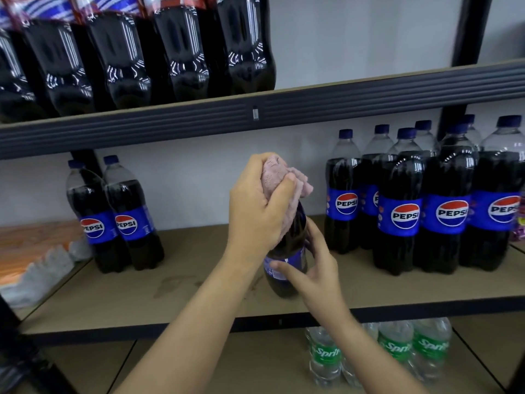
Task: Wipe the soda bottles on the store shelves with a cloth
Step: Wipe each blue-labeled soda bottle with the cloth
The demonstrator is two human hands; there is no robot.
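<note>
We raised our left hand [260, 206] with fingers and thumb curled tight, forearm angled up from below. Our right hand [311, 265] sat lower, thumb and fingers spread in a loose clasp.

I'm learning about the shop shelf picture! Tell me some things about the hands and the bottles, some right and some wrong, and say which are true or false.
1. The left hand grips a pink cloth over the top of a Pepsi bottle. True.
2. The right hand holds the cloth too. False: it holds the bottle lower down, at the blue label.
3. The bottle being wiped is on the middle shelf. True.
4. The green Sprite bottles stand on the top shelf. False: they stand on the shelf below the middle one; dark cola bottles are on the top shelf.
5. More Pepsi bottles stand to the right of the hands than to the left. True.
</note>
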